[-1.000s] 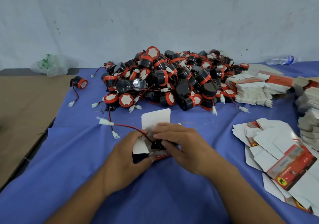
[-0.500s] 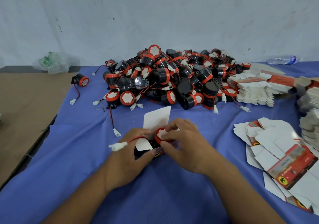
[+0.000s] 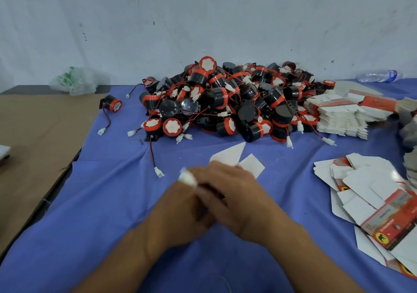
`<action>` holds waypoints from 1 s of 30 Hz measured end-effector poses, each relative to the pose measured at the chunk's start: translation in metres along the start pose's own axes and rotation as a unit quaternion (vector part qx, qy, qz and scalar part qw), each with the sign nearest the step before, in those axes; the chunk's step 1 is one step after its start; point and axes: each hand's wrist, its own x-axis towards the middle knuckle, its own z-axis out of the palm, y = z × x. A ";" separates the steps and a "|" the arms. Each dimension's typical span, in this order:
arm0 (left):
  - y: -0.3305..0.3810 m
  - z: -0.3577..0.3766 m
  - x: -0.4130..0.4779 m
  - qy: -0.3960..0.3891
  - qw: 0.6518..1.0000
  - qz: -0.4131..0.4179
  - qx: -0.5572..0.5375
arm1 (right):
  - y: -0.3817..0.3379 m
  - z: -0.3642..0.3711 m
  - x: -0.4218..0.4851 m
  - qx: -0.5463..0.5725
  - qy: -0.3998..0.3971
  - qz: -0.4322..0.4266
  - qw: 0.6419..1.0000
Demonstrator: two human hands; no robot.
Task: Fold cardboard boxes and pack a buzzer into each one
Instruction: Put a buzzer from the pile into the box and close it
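Mid-packing, over 1 box (image 3: pixel 228 155) on the blue cloth (image 3: pixel 112 202), its 2 white flaps (image 3: pixel 252 167) open and its buzzer hidden from view, the left hand (image 3: pixel 178 209) pinches the white connector (image 3: pixel 187 178), the right hand (image 3: pixel 237 198) is too blurred to tell its grasp, and that connector likely needs tucking inside next.

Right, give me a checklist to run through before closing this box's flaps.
1. Buzzer seated inside: cannot tell, left hand and right hand hide it.
2. White connector tucked in: not ok, it pokes out above the left hand.
3. Box flaps free to fold: ok, they stand open beyond the hands.
4. Grip: cannot tell, blurred.
5. Flat boxes ready at right: ok.
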 end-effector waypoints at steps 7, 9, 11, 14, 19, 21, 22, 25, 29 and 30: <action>-0.008 0.010 -0.003 0.018 1.000 -0.013 -0.017 | 0.021 -0.017 -0.004 0.040 0.186 0.121 0.974; -0.010 0.010 -0.003 0.034 0.999 -0.024 -0.033 | 0.019 -0.011 -0.006 -0.029 0.151 0.110 0.982; -0.012 0.011 -0.003 0.041 0.997 -0.035 -0.046 | 0.020 -0.007 -0.006 -0.041 0.125 0.101 0.986; -0.014 0.012 -0.004 0.047 0.997 -0.038 -0.049 | 0.027 -0.010 -0.006 -0.044 0.084 0.139 0.986; -0.013 0.012 -0.002 0.042 0.999 -0.015 -0.028 | 0.025 -0.015 -0.007 -0.060 -0.060 0.176 0.981; -0.015 0.013 -0.003 0.056 0.997 -0.025 -0.040 | 0.025 -0.014 -0.004 -0.052 -0.088 0.223 0.970; -0.015 0.013 -0.004 0.064 0.996 -0.043 -0.053 | 0.025 -0.013 -0.003 -0.051 -0.079 0.249 0.964; -0.015 0.014 -0.004 0.076 0.993 -0.069 -0.052 | 0.025 -0.011 -0.005 -0.108 -0.013 0.243 0.964; -0.014 0.014 -0.002 0.084 0.996 -0.034 -0.023 | 0.023 -0.008 -0.005 -0.141 0.025 0.228 0.963; -0.013 0.013 -0.002 0.084 0.996 -0.028 -0.024 | 0.022 -0.006 -0.005 -0.154 0.021 0.236 0.959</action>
